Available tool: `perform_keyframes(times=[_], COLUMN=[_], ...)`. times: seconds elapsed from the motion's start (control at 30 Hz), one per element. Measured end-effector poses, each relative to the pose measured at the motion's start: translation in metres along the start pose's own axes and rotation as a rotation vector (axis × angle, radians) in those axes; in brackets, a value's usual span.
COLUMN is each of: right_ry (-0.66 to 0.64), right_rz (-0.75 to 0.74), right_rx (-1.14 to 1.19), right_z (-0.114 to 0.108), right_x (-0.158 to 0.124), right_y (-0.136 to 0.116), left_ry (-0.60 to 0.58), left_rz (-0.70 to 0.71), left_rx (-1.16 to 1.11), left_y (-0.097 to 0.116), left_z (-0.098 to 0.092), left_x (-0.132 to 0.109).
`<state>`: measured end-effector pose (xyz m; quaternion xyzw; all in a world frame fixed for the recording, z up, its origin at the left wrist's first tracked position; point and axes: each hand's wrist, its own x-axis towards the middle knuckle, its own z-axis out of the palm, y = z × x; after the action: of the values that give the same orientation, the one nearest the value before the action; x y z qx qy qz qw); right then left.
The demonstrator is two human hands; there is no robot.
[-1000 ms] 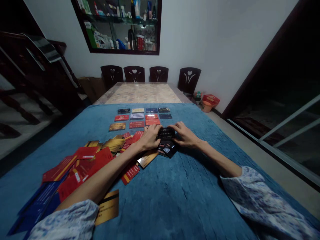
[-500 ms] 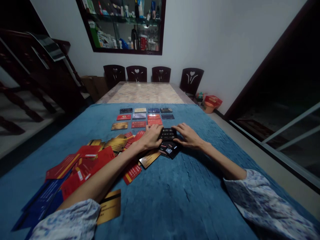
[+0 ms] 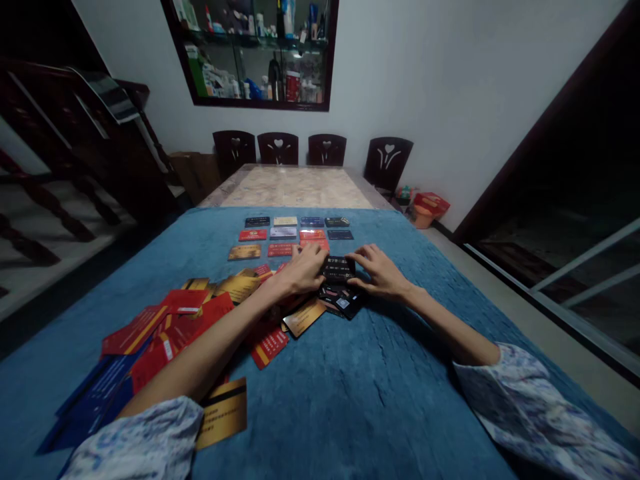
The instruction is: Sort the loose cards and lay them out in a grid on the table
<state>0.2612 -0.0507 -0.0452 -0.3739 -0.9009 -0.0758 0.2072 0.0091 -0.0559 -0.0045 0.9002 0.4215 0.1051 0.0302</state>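
Observation:
Both my hands meet over a black card (image 3: 338, 267) in the middle of a blue cloth (image 3: 350, 387). My left hand (image 3: 300, 272) grips its left edge and my right hand (image 3: 379, 272) its right edge, fingers curled on it. Just under the card lies a small heap of dark cards (image 3: 341, 300). Beyond my hands, cards (image 3: 285, 233) lie in neat rows, three deep. A loose spread of red, gold and blue cards (image 3: 170, 327) lies to the left under my left forearm.
The blue cloth covers the near half of a long table; the bare marbled top (image 3: 293, 187) continues behind. Several dark chairs (image 3: 277, 148) line the far end. A wall cabinet (image 3: 260, 53) holds bottles. Stair rails stand left, a glass door right.
My hands have stayed on the black card and shifted it slightly away from me toward the rows. The view has drifted a little, moving everything to the right.

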Motion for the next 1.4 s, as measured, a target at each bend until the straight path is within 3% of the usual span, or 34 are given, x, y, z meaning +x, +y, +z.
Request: perform_keyframes(times=[0.37, 0.73, 1.4], right_ry=[-0.037, -0.078, -0.157], right_rz=[-0.04, -0.063, -0.086], right_rx=[0.002, 0.027, 0.032], right_z=[-0.003, 0.007, 0.03], right_x=[0.014, 0.044, 0.105], right_y=[-0.005, -0.013, -0.022], left_ry=[-0.067, -0.06, -0.078], left_rz=[-0.004, -0.036, -0.101], left_rx=[0.093, 0.178, 0.169], left_y=[-0.001, -0.029, -0.075], left_z=[-0.022, -0.018, -0.032], left_x=[-0.007, -0.014, -0.028])
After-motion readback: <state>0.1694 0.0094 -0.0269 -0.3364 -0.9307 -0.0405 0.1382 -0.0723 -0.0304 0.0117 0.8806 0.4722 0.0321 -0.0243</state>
